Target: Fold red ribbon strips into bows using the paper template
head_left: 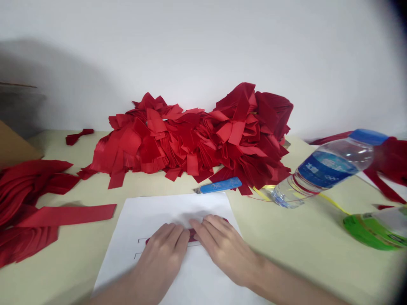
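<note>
A white paper sheet (127, 222) with short black corner marks lies on the table in front of me. Across it runs a dark red ribbon strip (192, 235), mostly covered by my fingers. My left hand (168, 248) is closed on the strip's left part, fingers bent and close together. My right hand (222, 245) is closed on its right part, with the fingertips near the left hand's. Both hands rest low over the paper. The thumbs are hidden. Just beyond the sheet lies a blue utility knife (220, 185).
A large heap of red ribbon pieces (187, 140) stands against the wall. More red strips (34, 203) lie at the left, beside a cardboard box (15, 146). At the right are a blue-capped water bottle (327, 167), a green roll (369, 231) and other red fabric (391, 165).
</note>
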A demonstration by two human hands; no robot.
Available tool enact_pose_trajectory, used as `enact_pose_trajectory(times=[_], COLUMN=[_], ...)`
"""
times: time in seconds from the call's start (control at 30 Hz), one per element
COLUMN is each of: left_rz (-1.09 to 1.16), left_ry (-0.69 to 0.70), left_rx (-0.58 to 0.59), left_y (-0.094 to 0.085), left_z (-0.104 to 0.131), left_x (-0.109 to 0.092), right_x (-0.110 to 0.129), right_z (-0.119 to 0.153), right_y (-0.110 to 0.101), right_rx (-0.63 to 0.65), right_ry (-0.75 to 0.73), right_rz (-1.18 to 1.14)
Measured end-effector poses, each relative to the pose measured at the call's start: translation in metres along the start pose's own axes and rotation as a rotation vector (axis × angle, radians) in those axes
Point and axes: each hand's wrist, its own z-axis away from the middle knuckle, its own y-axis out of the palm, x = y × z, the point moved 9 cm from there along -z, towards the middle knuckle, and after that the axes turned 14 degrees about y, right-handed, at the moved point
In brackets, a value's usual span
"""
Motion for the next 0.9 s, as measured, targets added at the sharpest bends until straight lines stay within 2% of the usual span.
enact_pose_trajectory(times=[0.2,0.4,0.63,0.7,0.9], left_rz=[-0.004,0.096,0.076,0.093,0.194], left_ry=[0.132,0.177,0.256,0.238,0.064], left_rx=[-0.008,-0.028,-0.035,-0.015,0.049], left_y=[-0.006,-0.01,-0.017,-0.014,-0.002], left_z=[0.002,0.005,0.007,0.007,-0.001], left_x=[-0.008,-0.004,-0.01,-0.01,0.004], right_x=[0.002,-0.001,0.0,-0.001,0.002], right_z=[0.002,-0.001,0.002,0.001,-0.007], right_y=[-0.001,0.0,-0.001,-0.001,0.002], right_rx=[-0.043,-0.019,0.048,0.057,0.019], right_ry=[-0.039,-0.095,-0.186,-0.173,-0.131], right_rz=[-0.042,-0.12,-0.099,-0.091,-0.031])
